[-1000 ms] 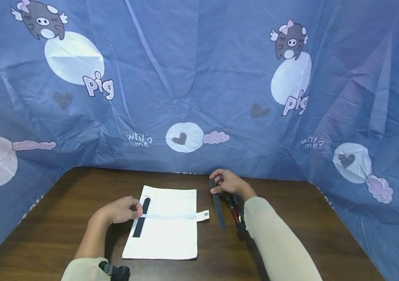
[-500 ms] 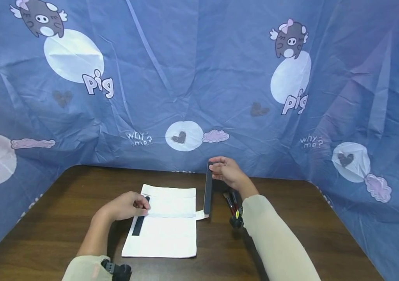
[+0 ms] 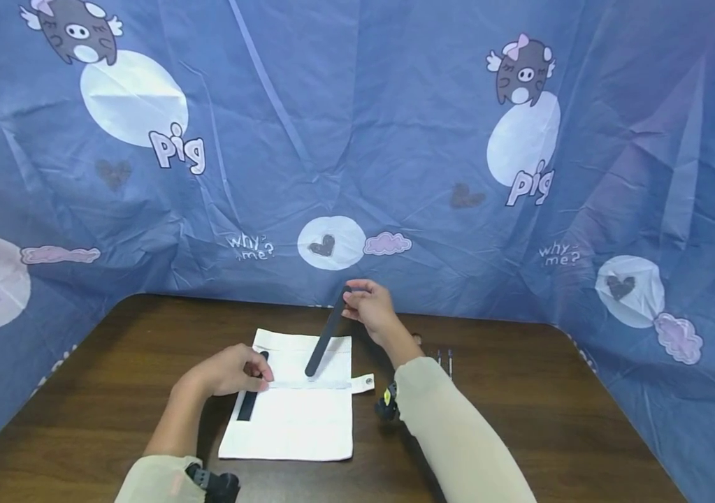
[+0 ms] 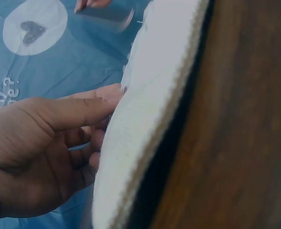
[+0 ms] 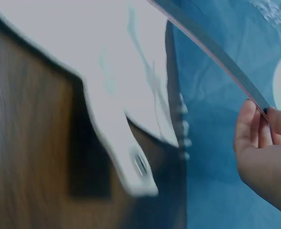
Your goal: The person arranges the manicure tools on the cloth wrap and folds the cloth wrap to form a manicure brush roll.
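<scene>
A white fabric case [image 3: 300, 433] lies unfolded, a pale band across its middle. One dark flat strip [image 3: 248, 406] sits along its left side, partly covered by my left hand [image 3: 228, 370]. That hand pinches the band's edge between thumb and fingers; in the left wrist view the thumb [image 4: 83, 113] meets the white edge. My right hand [image 3: 372, 307] pinches the upper end of another dark strip [image 3: 328, 335], tilted over the case's upper half, lower end close to the band. In the right wrist view the strip [image 5: 221, 59] extends from the fingertips.
A short tab with a metal snap [image 3: 363, 383] sticks out from the case's right side. Two thin blue-tipped sticks [image 3: 450, 363] show beyond my right forearm on the brown table [image 3: 539, 405]. A blue printed cloth [image 3: 332, 175] hangs behind the table.
My right hand has lifted the dark strip from the table right of the case and carried it left over the case. My left hand has shifted slightly right along the band.
</scene>
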### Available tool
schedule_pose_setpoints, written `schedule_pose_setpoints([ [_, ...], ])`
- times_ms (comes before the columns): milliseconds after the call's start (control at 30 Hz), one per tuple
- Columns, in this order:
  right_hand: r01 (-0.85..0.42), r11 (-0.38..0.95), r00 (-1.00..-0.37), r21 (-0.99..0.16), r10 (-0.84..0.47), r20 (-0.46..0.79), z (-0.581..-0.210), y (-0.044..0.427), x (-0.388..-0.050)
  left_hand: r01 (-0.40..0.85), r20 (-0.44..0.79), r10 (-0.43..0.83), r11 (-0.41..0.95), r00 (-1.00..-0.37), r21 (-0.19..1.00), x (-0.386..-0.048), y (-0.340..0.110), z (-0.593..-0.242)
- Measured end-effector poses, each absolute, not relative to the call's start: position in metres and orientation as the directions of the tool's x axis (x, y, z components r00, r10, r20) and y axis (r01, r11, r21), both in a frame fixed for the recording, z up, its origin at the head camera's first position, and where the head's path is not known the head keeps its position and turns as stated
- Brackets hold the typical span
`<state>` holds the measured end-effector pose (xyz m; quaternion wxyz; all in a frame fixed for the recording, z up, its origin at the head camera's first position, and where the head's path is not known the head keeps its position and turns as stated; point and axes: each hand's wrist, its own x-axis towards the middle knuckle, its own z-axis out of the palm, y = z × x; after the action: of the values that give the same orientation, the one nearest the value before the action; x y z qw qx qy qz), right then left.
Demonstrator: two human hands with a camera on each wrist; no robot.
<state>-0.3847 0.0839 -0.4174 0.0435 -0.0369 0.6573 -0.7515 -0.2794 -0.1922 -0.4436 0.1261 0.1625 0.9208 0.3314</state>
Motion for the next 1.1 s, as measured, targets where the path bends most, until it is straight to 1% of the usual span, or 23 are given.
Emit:
schedule_pose_setpoints([
  [167, -0.011, -0.173, -0.997, -0.985, -0.079, 0.025, -0.428, 0.058, -0.382, 0.221, -0.132, 0.391, 0.733, -0.911, 0.643, -0.28, -0.191, -0.444],
  [367, -0.061, -0.147, -0.995, -0.987, -0.071, 0.072, -0.438, 0.037, -0.376, 0.227, -0.134, 0.403, 0.726, -0.905, 0.65, -0.28, -0.19, -0.445],
  [500, -0.054, -0.135, -0.995, -0.989, -0.073, 0.064, -0.441, 0.029, -0.374, 0.237, -0.126, 0.41, 0.722, -0.903, 0.65, -0.279, -0.189, -0.445],
  [700, -0.063, -0.07, -0.993, -0.996, -0.093, 0.069, -0.448, 0.017, -0.371, 0.246, -0.128, 0.418, 0.727, -0.899, 0.641, -0.28, -0.189, -0.445],
  [967, -0.117, 0.029, -0.979, -0.993, -0.171, 0.111, -0.462, 0.001, -0.362, 0.223, -0.153, 0.404, 0.738, -0.902, 0.636, -0.282, -0.188, -0.445],
  [1100, -0.114, 0.076, -0.979, -0.991, -0.18, 0.098, -0.465, -0.002, -0.36, 0.218, -0.161, 0.404, 0.739, -0.901, 0.637, -0.282, -0.189, -0.445],
])
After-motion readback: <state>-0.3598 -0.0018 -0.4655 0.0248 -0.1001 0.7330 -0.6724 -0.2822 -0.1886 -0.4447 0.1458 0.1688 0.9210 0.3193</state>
